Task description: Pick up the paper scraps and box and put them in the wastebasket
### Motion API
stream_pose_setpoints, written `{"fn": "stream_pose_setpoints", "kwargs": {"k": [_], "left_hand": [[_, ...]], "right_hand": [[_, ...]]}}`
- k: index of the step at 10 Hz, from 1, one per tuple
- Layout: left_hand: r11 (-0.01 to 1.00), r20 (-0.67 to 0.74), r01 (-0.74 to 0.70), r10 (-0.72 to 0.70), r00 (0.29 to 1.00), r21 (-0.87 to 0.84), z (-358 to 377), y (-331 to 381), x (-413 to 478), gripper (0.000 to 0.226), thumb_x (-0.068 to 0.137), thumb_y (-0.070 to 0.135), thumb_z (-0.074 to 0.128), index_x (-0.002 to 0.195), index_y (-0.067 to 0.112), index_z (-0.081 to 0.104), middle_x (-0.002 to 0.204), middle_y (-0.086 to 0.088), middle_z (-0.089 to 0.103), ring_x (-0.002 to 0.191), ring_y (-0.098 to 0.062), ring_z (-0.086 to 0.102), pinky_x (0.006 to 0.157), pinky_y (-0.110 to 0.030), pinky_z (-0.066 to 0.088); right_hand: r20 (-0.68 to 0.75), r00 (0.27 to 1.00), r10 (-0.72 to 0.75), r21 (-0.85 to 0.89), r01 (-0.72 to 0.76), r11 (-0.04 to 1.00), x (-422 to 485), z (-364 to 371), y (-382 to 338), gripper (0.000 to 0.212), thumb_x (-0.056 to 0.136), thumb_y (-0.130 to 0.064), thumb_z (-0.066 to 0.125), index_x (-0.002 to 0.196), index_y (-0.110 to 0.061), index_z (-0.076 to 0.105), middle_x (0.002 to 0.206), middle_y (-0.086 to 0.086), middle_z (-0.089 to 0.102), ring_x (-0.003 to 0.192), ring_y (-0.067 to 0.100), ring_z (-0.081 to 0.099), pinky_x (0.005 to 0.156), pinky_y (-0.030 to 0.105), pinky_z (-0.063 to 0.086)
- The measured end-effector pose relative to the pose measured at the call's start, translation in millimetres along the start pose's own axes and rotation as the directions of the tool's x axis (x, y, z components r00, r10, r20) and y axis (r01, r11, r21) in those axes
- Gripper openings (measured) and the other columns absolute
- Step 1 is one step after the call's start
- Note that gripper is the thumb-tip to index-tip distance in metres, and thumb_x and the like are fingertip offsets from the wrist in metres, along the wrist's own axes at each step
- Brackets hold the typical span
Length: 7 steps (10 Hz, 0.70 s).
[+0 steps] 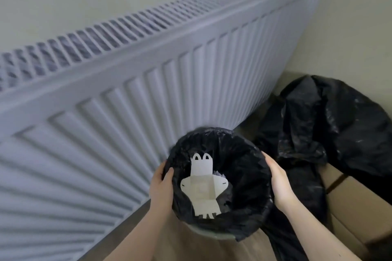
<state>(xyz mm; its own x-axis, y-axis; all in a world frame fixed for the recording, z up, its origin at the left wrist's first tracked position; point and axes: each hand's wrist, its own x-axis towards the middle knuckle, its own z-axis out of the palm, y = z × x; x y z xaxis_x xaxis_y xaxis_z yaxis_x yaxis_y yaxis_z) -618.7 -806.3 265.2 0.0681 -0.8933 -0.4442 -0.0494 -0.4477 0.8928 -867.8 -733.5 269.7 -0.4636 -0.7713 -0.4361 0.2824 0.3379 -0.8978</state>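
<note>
A round wastebasket [250, 224] lined with a black plastic bag stands low in the middle of the view, in front of a radiator. Inside it lies a flattened white box [201, 184], unfolded with its flaps spread. Some pale scraps [218, 174] show dimly beside the box. My left hand [162, 186] grips the basket's left rim, thumb over the bag's edge. My right hand [277, 180] presses flat against the right rim.
A large white ribbed radiator [148, 91] fills the left and centre against the wall. To the right a crumpled black bin bag [331, 125] drapes over a brown cardboard box [350, 203]. Wooden floor [169, 246] shows under the basket.
</note>
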Motion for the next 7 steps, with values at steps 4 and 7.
{"fn": "stream_pose_setpoints", "kwargs": {"k": [4,7], "left_hand": [[0.996,0.109,-0.03,0.021,0.994,0.086,56.1,-114.0,81.8,0.043,0.096,0.027,0.041,0.139,0.02,0.039,0.144,-0.004,0.047,0.132,-0.025,0.043,0.114,-0.046,0.033],[0.986,0.08,-0.083,0.071,0.994,0.147,47.9,-62.7,53.4,0.053,0.094,0.031,0.045,0.144,0.02,0.029,0.152,-0.001,0.033,0.14,-0.021,0.032,0.112,-0.035,0.025]], "right_hand": [[-0.068,0.997,-0.046,-0.055,0.043,0.998,91.7,-37.8,101.1,0.042,0.094,-0.038,0.042,0.13,-0.02,0.052,0.135,0.003,0.055,0.123,0.017,0.05,0.105,0.034,0.037],[-0.079,0.989,-0.124,-0.087,0.117,0.989,79.2,-39.1,58.8,0.045,0.097,-0.033,0.036,0.141,-0.023,0.034,0.149,-0.006,0.036,0.137,0.008,0.029,0.107,0.024,0.021]]}}
